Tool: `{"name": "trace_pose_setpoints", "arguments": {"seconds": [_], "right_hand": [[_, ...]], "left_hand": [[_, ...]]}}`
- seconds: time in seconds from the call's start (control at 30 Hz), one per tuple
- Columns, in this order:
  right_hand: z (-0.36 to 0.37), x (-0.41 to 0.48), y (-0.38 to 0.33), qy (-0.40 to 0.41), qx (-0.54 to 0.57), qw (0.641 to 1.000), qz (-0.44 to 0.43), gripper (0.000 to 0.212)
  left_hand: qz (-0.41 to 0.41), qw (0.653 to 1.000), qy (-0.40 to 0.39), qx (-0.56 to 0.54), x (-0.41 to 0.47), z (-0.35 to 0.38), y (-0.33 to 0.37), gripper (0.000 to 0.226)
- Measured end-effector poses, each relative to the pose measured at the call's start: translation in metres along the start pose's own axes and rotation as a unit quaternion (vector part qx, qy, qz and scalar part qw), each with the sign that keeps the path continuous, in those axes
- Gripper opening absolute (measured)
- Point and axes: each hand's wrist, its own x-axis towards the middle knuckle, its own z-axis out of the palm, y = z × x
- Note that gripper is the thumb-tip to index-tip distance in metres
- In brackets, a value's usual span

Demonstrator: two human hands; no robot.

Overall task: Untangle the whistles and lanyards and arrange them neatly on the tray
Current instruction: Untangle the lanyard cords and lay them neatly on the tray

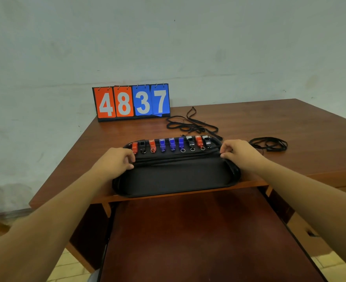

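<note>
A black oval tray [174, 180] lies at the table's near edge. Along its far side stands a row of several whistles [171, 143], red, black and blue, some with metal rings. Just in front of that row, black lanyards [178, 157] lie stretched straight across the tray. My left hand [117, 159] pinches the left end of these lanyards. At the right end, my right hand [237, 153] pinches them too. A tangle of black lanyards [190, 125] lies on the table behind the tray, and another loose lanyard bunch [269, 143] lies to the right.
A flip scoreboard [131, 102] showing 4 8 3 7 stands at the back of the wooden table [269, 123], against the wall. A dark chair seat [198, 237] sits below the table's near edge. A drawer with a handle [310, 234] is at the lower right.
</note>
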Motion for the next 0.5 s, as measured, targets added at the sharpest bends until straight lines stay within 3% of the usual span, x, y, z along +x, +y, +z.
{"name": "trace_pose_setpoints", "arguments": {"seconds": [0.4,0.5], "right_hand": [[0.01,0.001,-0.001,0.029,-0.058,0.998,0.008,0.013],[0.006,-0.001,0.002,0.051,-0.021,0.998,-0.003,0.018]], "left_hand": [[-0.014,0.998,0.018,0.058,0.006,-0.002,-0.002,0.01],[-0.004,0.998,0.033,0.057,0.004,-0.005,0.006,0.023]]}}
